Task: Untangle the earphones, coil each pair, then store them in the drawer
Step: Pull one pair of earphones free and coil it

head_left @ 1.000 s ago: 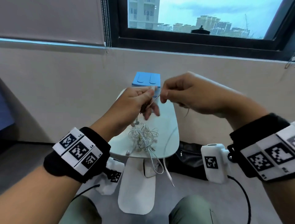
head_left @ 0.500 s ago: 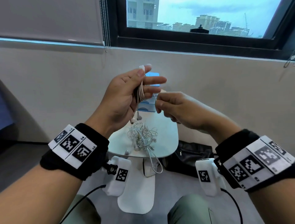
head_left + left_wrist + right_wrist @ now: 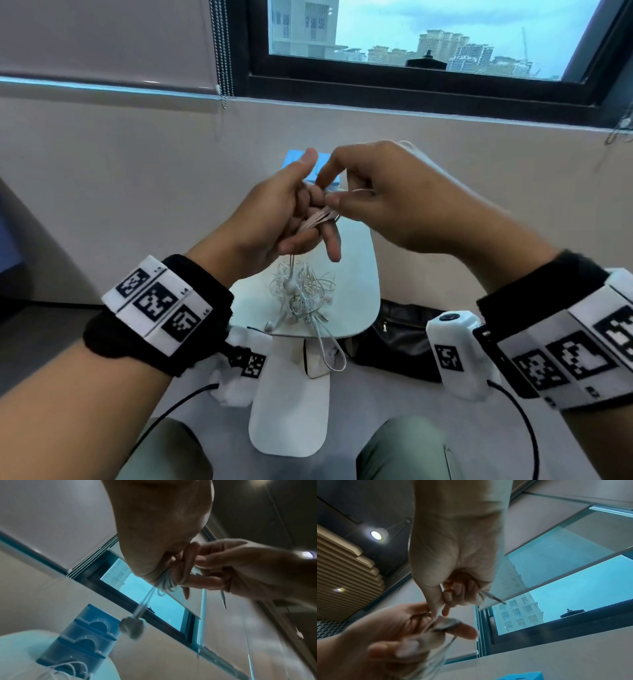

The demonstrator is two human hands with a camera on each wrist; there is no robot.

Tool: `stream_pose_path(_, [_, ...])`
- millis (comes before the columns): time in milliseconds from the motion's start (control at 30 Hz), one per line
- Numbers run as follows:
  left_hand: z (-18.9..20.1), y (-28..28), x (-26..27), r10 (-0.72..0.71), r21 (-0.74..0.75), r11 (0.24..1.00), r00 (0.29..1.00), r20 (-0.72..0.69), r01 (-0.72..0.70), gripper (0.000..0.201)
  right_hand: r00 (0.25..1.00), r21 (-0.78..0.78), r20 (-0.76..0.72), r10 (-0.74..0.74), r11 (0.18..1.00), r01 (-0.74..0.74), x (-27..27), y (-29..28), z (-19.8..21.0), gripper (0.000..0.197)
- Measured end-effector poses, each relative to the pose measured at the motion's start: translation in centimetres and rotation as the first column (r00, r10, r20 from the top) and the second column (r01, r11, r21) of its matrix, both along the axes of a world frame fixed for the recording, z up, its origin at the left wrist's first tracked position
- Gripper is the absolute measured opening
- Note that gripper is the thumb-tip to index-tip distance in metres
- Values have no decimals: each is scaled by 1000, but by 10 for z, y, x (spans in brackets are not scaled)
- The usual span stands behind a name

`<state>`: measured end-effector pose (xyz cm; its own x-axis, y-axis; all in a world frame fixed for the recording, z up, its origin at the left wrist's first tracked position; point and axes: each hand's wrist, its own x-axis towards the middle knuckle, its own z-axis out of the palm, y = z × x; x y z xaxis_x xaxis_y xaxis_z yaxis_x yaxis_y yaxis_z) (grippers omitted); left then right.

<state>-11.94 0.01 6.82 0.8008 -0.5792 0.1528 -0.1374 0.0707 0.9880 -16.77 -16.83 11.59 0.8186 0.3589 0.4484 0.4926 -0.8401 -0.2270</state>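
Half a second ago the left hand (image 3: pixel 274 219) was raised with its fingers upright; it has since dropped and tipped forward, and the right hand (image 3: pixel 394 205) has crossed in until the fingertips of both meet. Left fingers are curled round a bundle of white cable loops, the coiled earphones (image 3: pixel 317 217), thumb sticking up behind. From that fist two earbuds (image 3: pixel 133 627) dangle on short leads, blurred in the left wrist view. The right hand pinches the free cable end against the bundle with thumb and forefinger, its other fingers folded in; the jack plug (image 3: pixel 494 599) pokes out past its palm.

Both hands hang in the air above the far half of the small white table (image 3: pixel 359 274), well clear of its top. Directly under them lies the tangled earphones pile (image 3: pixel 301 294), near the front edge, with one loop (image 3: pixel 329 349) hanging over that edge. The blue drawer unit (image 3: pixel 80 639) stands at the back edge, close to the wall; from the head camera the hands hide nearly all of it, and its drawers look closed in the left wrist view. A black bag (image 3: pixel 400 339) lies on the floor to the right of the table. How many turns the bundle has cannot be counted.
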Motion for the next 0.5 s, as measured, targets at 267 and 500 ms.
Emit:
stream_pose_path(267, [3, 8, 2, 93, -43, 995, 996, -16, -93, 43, 998, 173, -60, -31, 984, 41, 12, 2, -19, 45])
stream_pose_path(500, [-7, 9, 0, 107, -100, 989, 994, -8, -107, 7, 992, 177, -70, -103, 978, 114, 15, -6, -31, 55])
